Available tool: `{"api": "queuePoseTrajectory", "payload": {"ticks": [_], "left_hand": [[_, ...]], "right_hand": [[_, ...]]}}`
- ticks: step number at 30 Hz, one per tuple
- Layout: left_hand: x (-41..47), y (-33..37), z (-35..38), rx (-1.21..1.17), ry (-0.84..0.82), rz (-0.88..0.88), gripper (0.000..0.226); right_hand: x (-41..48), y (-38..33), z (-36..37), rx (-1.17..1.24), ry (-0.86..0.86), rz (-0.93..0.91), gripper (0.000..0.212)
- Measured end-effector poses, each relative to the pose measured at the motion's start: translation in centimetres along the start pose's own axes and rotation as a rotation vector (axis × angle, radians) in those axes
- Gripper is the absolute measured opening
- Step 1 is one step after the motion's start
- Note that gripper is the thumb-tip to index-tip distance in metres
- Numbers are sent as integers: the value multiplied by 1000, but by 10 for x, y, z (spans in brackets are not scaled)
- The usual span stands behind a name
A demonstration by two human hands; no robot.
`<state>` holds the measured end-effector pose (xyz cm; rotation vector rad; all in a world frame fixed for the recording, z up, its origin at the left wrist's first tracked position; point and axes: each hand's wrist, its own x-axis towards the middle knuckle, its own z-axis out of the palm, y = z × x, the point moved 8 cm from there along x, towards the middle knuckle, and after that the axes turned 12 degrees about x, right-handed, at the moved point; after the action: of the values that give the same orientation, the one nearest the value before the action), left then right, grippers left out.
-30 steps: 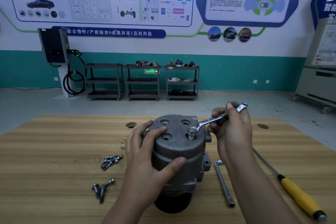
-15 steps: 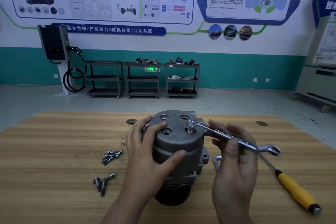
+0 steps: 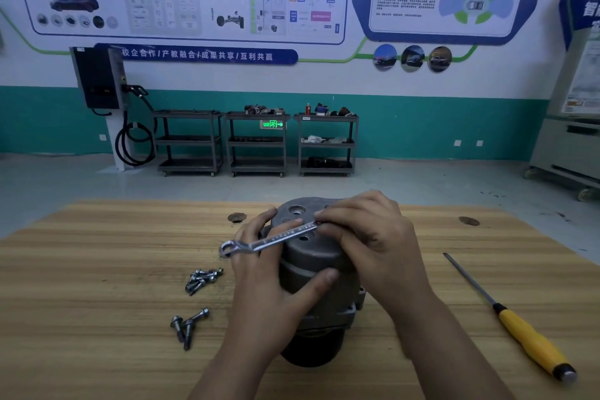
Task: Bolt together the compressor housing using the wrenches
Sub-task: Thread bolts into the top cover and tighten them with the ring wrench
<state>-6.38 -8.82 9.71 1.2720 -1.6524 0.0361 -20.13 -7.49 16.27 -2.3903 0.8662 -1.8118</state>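
Note:
A grey metal compressor housing (image 3: 311, 256) stands upright in the middle of the wooden table (image 3: 97, 269). My left hand (image 3: 269, 282) grips its left side, thumb across the front. My right hand (image 3: 373, 243) lies over the housing's top right and pinches one end of a silver combination wrench (image 3: 272, 239). The wrench runs leftward across the top, and its ring end sticks out past my left fingers. The bolt under my right hand is hidden.
Several loose bolts (image 3: 203, 279) lie left of the housing, with three more bolts (image 3: 188, 325) nearer me. A yellow-handled screwdriver (image 3: 519, 328) lies at the right. Shelving carts (image 3: 256, 143) stand against the far wall.
My right hand swung the wrench from the far right round the front to the left, across the housing's top. My left hand stayed on the housing.

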Motion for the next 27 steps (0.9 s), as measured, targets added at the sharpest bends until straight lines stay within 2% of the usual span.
{"api": "queuePoseTrajectory", "payload": {"ticks": [2, 6, 12, 15, 17, 20, 24, 27], "left_hand": [[-1, -1, 1, 5, 4, 1, 56], [-2, -2, 1, -6, 12, 0, 54], [-2, -2, 2, -9, 1, 4, 52], [-2, -3, 2, -9, 6, 7, 51], [-2, -3, 1, -3, 8, 6, 51], [-2, -3, 1, 2, -4, -7, 52], [0, -2, -4, 36, -21, -12, 44], [13, -2, -14, 43, -21, -86, 35]], "right_hand": [[4, 7, 2, 55, 12, 99, 16], [7, 19, 5, 8, 55, 244, 10], [7, 52, 3, 79, 63, 645, 2], [-2, 66, 1, 13, 53, 767, 23], [-8, 71, 5, 117, 63, 837, 33], [-15, 76, 12, 280, 107, 912, 39], [-21, 83, 12, 520, 238, 948, 11], [-23, 78, 13, 641, 263, 906, 12]]}}
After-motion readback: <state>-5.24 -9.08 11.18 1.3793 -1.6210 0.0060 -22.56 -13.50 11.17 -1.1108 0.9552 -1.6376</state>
